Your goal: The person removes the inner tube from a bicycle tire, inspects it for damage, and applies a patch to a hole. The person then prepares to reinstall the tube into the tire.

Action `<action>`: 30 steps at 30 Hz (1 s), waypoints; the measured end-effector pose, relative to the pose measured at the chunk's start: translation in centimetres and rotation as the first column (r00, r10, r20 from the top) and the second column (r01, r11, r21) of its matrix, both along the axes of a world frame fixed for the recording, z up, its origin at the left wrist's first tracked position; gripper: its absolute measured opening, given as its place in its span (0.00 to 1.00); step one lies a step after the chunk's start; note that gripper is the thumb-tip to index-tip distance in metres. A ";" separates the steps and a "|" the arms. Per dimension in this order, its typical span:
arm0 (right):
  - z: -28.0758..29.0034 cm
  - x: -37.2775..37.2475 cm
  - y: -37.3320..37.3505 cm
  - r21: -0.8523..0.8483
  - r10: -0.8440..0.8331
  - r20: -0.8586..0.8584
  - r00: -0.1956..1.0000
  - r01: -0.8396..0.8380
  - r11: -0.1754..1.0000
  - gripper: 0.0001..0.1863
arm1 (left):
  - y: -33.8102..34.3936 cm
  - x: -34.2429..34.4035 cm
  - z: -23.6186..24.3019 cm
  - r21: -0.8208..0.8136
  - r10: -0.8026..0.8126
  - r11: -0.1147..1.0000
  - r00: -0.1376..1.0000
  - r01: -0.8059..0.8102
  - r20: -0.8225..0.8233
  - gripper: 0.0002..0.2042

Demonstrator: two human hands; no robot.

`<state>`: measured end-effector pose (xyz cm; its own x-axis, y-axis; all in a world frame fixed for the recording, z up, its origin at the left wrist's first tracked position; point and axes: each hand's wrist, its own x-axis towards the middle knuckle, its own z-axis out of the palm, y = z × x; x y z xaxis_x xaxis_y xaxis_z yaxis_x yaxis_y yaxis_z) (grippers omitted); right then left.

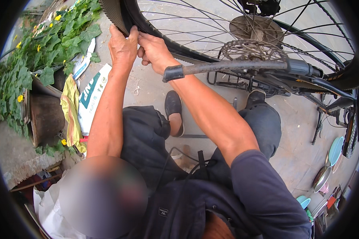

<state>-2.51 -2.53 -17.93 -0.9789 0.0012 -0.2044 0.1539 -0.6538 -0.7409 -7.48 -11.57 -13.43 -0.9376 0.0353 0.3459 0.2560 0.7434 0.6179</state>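
Note:
A bicycle wheel with thin spokes fills the upper part of the view, and both my hands are at the lower left of its tyre [112,12]. My left hand [123,47] grips the tyre's edge, with the thumb close to the black rim [157,43]. Right beside it, my right hand [153,51] pinches at the same stretch of tyre, its lower fingers curled in. What lies between the fingertips is partly hidden. A worn metal bar [235,67] with a black end cap passes across my right wrist. Near the hub is a brake disc [249,53].
Leafy plants [48,47] with yellow flowers grow at the left, beside a white printed sack [92,97] and a yellow bag [70,111]. A black cable [195,161] loops over my lap. Basins [335,151] stand at the lower right. The bicycle frame [335,105] extends rightward.

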 end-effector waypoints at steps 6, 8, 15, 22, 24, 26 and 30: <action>-0.1 -0.3 1.3 0.292 0.022 0.059 0.998 -0.039 0.956 0.16 | 0.3 -0.5 -0.2 -0.113 0.006 0.994 0.995 0.005 0.097 0.20; 0.1 -0.1 1.4 0.323 0.045 0.090 0.995 -0.071 0.944 0.14 | 0.3 -0.8 -0.8 -0.121 0.059 0.992 0.994 -0.048 0.090 0.19; -0.8 0.2 0.6 -0.189 0.005 0.129 0.992 0.019 0.982 0.07 | -1.2 -3.2 -4.1 0.060 0.001 0.998 0.983 -0.013 0.186 0.13; -2.3 -0.5 0.0 -0.272 -0.173 0.059 0.983 0.183 0.945 0.10 | -1.0 -2.5 -3.0 0.428 -0.243 0.902 0.890 0.061 0.385 0.13; -2.0 -0.5 -0.1 -0.259 -0.222 0.075 0.972 0.234 0.937 0.09 | -1.6 -3.2 -3.5 0.432 -0.279 0.898 0.874 0.090 0.398 0.12; -2.3 -0.9 -0.9 -0.273 -0.257 0.122 0.959 0.281 0.920 0.08 | -2.0 -3.5 -3.8 0.412 -0.285 0.905 0.868 0.103 0.408 0.12; -3.5 -2.9 -2.6 -0.260 -0.374 0.153 0.915 0.403 0.878 0.13 | -2.6 -4.3 -4.1 0.347 -0.297 0.924 0.872 0.160 0.389 0.16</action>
